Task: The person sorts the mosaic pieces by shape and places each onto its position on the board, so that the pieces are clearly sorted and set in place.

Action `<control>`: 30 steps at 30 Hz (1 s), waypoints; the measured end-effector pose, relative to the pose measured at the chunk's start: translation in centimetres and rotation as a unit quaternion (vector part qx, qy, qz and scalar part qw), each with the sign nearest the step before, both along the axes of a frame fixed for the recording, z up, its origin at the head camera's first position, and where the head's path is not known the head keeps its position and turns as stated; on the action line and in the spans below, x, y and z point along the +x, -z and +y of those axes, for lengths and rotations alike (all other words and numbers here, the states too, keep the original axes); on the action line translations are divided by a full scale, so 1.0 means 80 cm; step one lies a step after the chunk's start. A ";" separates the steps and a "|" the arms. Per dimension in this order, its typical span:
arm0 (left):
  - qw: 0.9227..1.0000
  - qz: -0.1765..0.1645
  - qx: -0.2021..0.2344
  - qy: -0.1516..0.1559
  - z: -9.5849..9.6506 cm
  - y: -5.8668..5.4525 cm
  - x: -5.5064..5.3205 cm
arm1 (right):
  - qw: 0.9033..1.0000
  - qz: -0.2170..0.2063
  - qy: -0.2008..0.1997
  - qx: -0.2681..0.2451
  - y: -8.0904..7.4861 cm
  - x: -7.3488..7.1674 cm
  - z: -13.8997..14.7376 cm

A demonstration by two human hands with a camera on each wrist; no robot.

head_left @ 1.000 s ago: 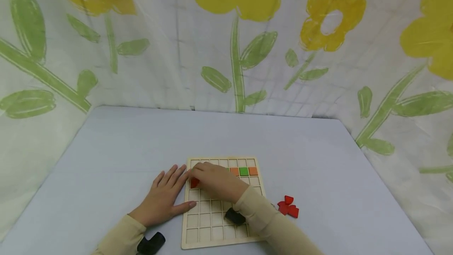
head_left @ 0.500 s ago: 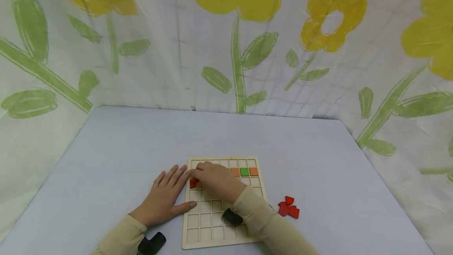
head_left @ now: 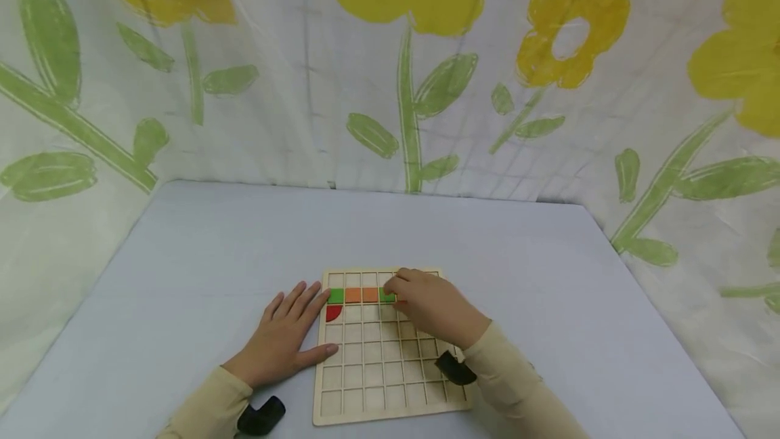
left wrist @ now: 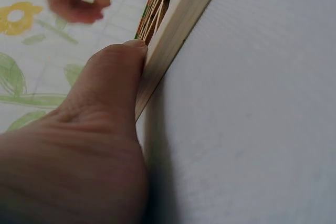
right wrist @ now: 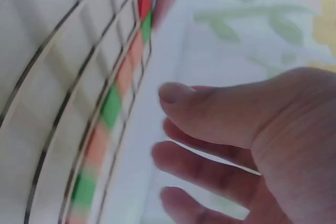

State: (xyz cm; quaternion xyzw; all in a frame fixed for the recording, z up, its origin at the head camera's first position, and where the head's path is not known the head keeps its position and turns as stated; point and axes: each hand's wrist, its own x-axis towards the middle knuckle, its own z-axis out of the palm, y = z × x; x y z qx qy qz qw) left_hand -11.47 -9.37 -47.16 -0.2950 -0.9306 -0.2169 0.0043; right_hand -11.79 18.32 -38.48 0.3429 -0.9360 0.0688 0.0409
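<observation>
A wooden grid board (head_left: 393, 419) lies on the table. A red quarter-round piece (head_left: 333, 314) sits in its leftmost cell, just below a row of green tiles (head_left: 336, 296) and orange tiles (head_left: 353, 295). My left hand (head_left: 282, 341) rests flat at the board's left side, fingers spread, its thumb (left wrist: 113, 77) on the board's edge. Above the tile row hovers my right hand (head_left: 435, 307), which hides part of that row. In the right wrist view its fingers are loosely bent, with nothing visible between thumb and fingertips.
The white table (head_left: 244, 242) extends behind and to both sides of the board. A flower-printed curtain (head_left: 274, 120) hangs at the back. Black wrist devices (head_left: 262, 416) sit near both sleeves.
My right hand has let go of the red quarter-round piece and moved right across the board. The loose red pieces at the right are now hidden behind my right arm. My left hand stays put.
</observation>
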 end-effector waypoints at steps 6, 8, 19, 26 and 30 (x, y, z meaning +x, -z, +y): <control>1.000 0.009 0.000 -0.003 -0.002 -0.001 -0.005 | 0.992 -0.060 0.111 -0.007 -0.008 0.034 0.088; 1.000 0.002 -0.005 -0.009 -0.006 -0.001 -0.004 | 0.983 -0.093 0.159 -0.003 -0.004 0.043 0.111; 1.000 -0.008 0.008 -0.013 -0.011 0.002 0.002 | 0.983 -0.134 0.124 -0.029 0.024 0.067 0.180; 1.000 -0.006 0.007 -0.004 -0.002 0.003 0.001 | 0.975 -0.169 0.138 -0.052 0.031 0.081 0.192; 1.000 0.001 0.009 0.004 0.003 0.001 0.000 | 0.980 -0.142 0.125 -0.055 0.039 0.087 0.196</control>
